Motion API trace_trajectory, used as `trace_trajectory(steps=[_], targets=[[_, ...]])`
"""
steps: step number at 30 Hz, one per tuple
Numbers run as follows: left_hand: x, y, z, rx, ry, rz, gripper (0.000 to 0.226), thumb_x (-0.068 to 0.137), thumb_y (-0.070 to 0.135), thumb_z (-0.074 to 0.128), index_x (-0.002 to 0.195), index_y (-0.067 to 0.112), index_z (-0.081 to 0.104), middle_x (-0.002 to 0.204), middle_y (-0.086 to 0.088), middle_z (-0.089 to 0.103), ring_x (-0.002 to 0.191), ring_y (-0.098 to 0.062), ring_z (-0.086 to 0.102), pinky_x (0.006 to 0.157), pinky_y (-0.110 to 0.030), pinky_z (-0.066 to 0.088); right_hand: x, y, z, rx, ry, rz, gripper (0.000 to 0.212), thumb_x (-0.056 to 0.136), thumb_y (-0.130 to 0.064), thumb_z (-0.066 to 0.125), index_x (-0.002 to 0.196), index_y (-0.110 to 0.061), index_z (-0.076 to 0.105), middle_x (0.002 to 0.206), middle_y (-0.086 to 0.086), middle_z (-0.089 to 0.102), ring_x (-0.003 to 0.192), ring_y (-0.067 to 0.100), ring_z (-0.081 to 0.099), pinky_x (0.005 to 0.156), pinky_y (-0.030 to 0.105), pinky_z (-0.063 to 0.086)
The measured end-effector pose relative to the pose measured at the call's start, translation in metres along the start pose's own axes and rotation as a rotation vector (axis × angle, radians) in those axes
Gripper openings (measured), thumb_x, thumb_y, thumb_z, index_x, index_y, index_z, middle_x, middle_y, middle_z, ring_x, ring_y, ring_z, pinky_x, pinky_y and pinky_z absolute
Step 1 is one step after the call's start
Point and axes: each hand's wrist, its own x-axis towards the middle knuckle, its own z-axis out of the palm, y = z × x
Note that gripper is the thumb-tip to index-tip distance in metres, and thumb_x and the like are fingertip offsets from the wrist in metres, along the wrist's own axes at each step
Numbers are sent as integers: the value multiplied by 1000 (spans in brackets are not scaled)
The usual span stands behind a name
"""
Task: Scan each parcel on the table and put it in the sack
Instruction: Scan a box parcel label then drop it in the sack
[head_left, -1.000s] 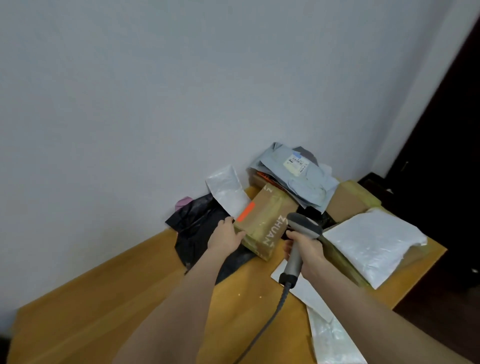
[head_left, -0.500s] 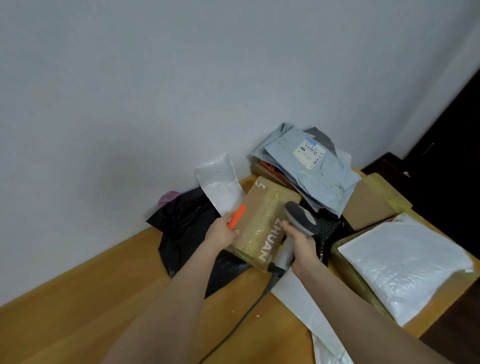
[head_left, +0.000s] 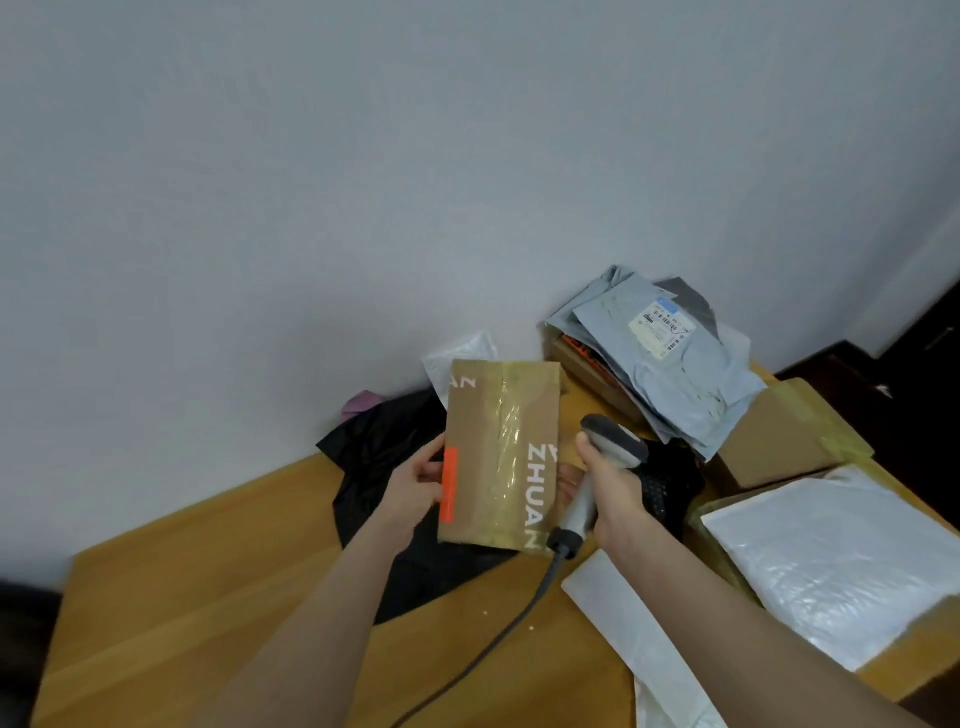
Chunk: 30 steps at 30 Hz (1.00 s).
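Now the cardboard box (head_left: 501, 457), tilted 0.5 s ago, stands upright above the table (head_left: 208, 597), its left edge gripped by the left hand (head_left: 415, 483). The right hand (head_left: 618, 493) grasps the scanner (head_left: 608, 447). No barcode shows; seemingly unscanned.

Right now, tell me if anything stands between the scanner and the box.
Nothing visible does. The left hand holds the box upright by its left edge. The right hand grips the scanner close beside the box's right edge, with no parcel between them.
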Motion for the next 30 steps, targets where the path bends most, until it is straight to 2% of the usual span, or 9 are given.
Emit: trace_trajectory(steps=[3,7,10,12,16,20,25,28,30], targets=[[-13,15,-1,-205,82,16,55,85,-14,39,114,23,67,109,-5,68,101,-18,64,78,-28,53,-5,-3,3,-93,11,-35,36,77,-33,81,94,-7,64,90,16,72,83,28,71,85,41,57],[-26,35,-4,-359,118,28,22,93,12,49,105,11,67,113,-4,70,99,-15,67,80,-28,51,-14,0,2,-81,9,45,46,74,-41,82,96,-6,61,89,14,72,76,26,69,83,43,58],[-33,43,-8,-259,100,36,28,99,44,44,120,30,57,112,1,66,103,-11,60,91,-32,45,-20,2,1,-98,-37,77,50,74,-38,83,104,-4,64,92,15,73,80,28,69,84,43,58],[-37,47,-8,-190,66,57,33,96,55,39,124,42,52,113,8,63,102,-6,56,90,-31,42,-24,3,-1,-128,-88,53,44,76,-34,82,104,-3,67,87,14,72,72,26,67,75,38,58],[-48,61,-8,-81,59,120,23,94,49,49,111,44,64,115,16,64,100,0,59,79,-22,46,-30,-1,-4,-81,-137,65,45,79,-48,74,96,-8,60,77,12,66,70,24,64,77,38,58],[-54,54,-10,-135,72,120,30,99,44,42,114,31,64,118,11,64,112,-10,55,91,-33,43,-28,-8,2,-52,-66,91,59,77,-55,74,106,-8,56,89,15,68,87,31,68,92,47,55],[-56,41,-8,-220,113,119,35,98,45,45,117,22,64,119,4,65,114,-15,57,100,-41,44,-24,-3,-4,-139,-97,100,40,79,-40,78,94,-9,58,71,10,61,62,24,58,72,39,57],[-55,43,-10,-263,88,75,30,97,51,43,110,35,65,118,6,63,114,-15,54,101,-41,43,-24,0,-9,-207,-233,84,23,81,-30,77,85,-12,64,68,5,61,63,24,59,58,31,51],[-54,41,-15,-320,58,33,31,96,52,44,105,35,68,113,2,67,110,-15,58,98,-37,45,-22,0,-11,-257,-275,59,21,80,-27,78,87,-12,64,78,6,67,71,29,63,61,34,53]])
